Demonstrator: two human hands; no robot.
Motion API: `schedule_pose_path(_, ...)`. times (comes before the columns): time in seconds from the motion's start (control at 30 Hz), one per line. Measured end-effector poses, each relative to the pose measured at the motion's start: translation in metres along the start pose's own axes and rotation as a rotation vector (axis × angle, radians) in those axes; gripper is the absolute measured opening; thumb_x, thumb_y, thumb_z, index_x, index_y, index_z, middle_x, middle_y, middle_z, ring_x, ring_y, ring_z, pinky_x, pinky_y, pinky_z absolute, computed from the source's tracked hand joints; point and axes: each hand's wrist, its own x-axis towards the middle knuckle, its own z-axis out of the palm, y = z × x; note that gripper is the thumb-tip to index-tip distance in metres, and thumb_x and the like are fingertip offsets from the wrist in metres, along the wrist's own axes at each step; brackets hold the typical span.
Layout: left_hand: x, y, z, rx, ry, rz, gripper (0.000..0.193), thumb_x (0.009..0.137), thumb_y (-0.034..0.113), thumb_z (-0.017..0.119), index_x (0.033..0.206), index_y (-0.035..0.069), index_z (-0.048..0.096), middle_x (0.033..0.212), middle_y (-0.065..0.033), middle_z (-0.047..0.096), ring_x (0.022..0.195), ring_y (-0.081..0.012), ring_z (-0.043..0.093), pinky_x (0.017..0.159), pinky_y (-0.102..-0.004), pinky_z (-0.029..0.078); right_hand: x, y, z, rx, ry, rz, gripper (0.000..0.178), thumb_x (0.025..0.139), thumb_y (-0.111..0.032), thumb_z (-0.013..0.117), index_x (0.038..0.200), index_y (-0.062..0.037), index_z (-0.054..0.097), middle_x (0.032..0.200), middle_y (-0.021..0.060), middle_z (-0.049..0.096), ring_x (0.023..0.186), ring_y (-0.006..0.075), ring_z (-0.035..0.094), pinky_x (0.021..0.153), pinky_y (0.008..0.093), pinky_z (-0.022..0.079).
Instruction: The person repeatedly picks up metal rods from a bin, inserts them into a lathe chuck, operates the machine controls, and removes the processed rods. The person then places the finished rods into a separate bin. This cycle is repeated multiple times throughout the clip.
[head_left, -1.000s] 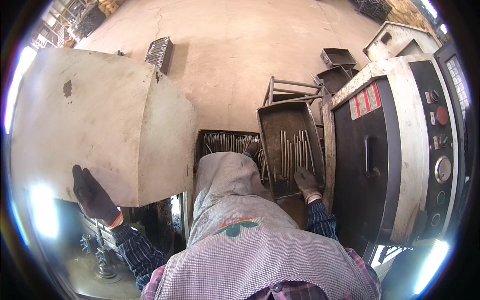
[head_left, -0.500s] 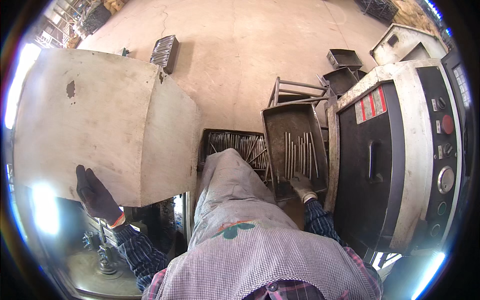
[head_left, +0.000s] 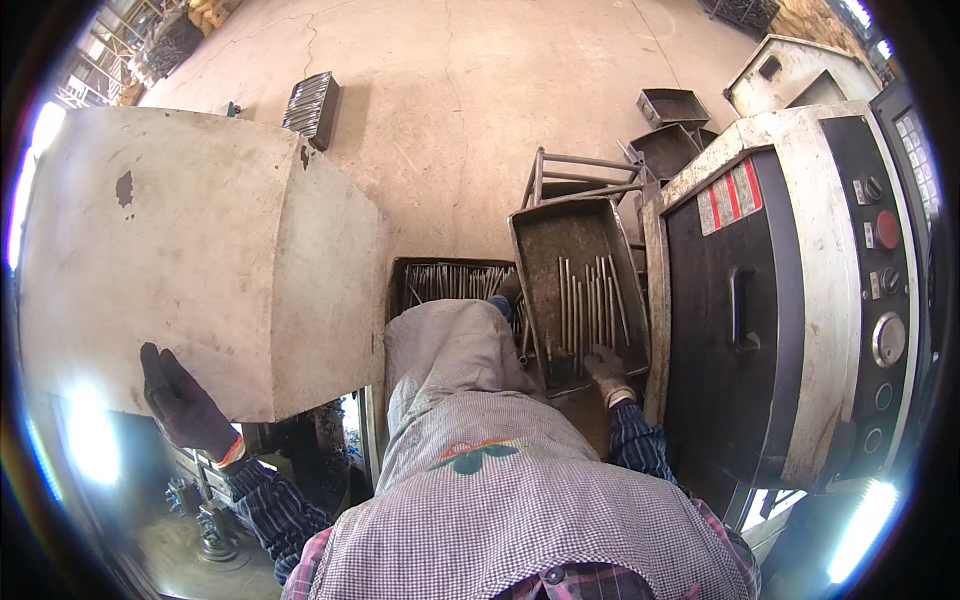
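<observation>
My left hand (head_left: 190, 405), in a dark glove, lies against the lower part of the large off-white machine cover (head_left: 150, 260). Its fingers are stretched out and it holds nothing. In a grubby grey glove, my right hand (head_left: 607, 372) is down in the near end of a dark metal tray (head_left: 545, 235). It is at the near ends of several thin metal rods (head_left: 590, 305) lying roughly side by side. The right fingertips blend into the dark tray, so whether they grip a rod cannot be made out.
Left of the tray, a crate (head_left: 398, 285) full of similar rods is partly hidden by my apron (head_left: 450, 340). A tubular stand (head_left: 590, 165) is behind the tray. To the right is a machine with a control panel (head_left: 880, 290). More trays (head_left: 670, 105) and a rod-filled box (head_left: 312, 105) lie on the floor.
The whole view has shifted slightly. A dark shape with blue now shows beside my apron at the rod crate. My left hand stays on the cover, my right hand at the rod ends.
</observation>
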Motion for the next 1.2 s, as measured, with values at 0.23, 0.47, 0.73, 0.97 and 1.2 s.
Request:
schedule_pose_path(0.23, -0.008, -0.018, 0.006, -0.215, 0.024, -0.055, 0.024, 0.097, 0.009, 0.07, 0.121, 0.003, 0.071, 0.118, -0.0106, 0.074, 0.1, -0.0259, 0.071, 0.084, -0.034, 0.059, 0.007, -0.004, 0.009, -0.036, 0.092, -0.088, 0.056, 0.089, -0.034, 0.065, 0.138, -0.0064, 0.061, 0.13, 0.0188, 0.067, 0.119, 0.0299, 0.064, 0.103, 0.0365, 0.047)
schedule_pose_path(0.47, 0.001, -0.005, 0.004, -0.091, 0.005, -0.001, 0.024, 0.098, 0.009, 0.069, 0.121, 0.001, 0.071, 0.118, -0.0099, 0.074, 0.099, -0.0257, 0.071, 0.084, -0.0339, 0.059, 0.028, -0.014, 0.007, -0.031, 0.086, -0.067, 0.052, 0.092, -0.033, 0.061, 0.137, -0.0079, 0.06, 0.128, 0.0181, 0.066, 0.114, 0.0306, 0.064, 0.1, 0.0393, 0.048)
schedule_pose_path(0.73, -0.002, 0.006, -0.002, -0.039, 0.007, -0.013, 0.024, 0.099, 0.011, 0.068, 0.12, 0.001, 0.071, 0.12, -0.0108, 0.073, 0.101, -0.0257, 0.072, 0.083, -0.0345, 0.059, 0.016, -0.035, 0.013, -0.102, 0.008, -0.117, 0.025, 0.091, -0.029, 0.058, 0.098, -0.006, 0.061, 0.088, 0.0178, 0.059, 0.081, 0.0283, 0.054, 0.079, 0.0404, 0.047)
schedule_pose_path(0.97, -0.002, 0.001, 0.0, -0.098, 0.031, -0.028, 0.023, 0.098, 0.009, 0.069, 0.119, 0.0, 0.071, 0.119, -0.0113, 0.074, 0.101, -0.0254, 0.072, 0.083, -0.035, 0.06, 0.016, -0.048, 0.006, -0.195, -0.139, 0.105, 0.06, 0.094, -0.035, 0.057, 0.151, -0.0172, 0.051, 0.146, 0.0154, 0.057, 0.127, 0.0353, 0.059, 0.109, 0.0428, 0.045)
schedule_pose_path(1.2, -0.003, -0.009, 0.005, -0.083, 0.052, -0.019, 0.022, 0.098, 0.011, 0.069, 0.118, 0.001, 0.072, 0.118, -0.0107, 0.074, 0.1, -0.025, 0.073, 0.083, -0.0334, 0.06, 0.019, -0.014, 0.01, -0.047, 0.064, -0.072, 0.049, 0.087, -0.034, 0.067, 0.127, -0.0047, 0.065, 0.119, 0.0195, 0.07, 0.11, 0.0285, 0.067, 0.095, 0.0353, 0.05)
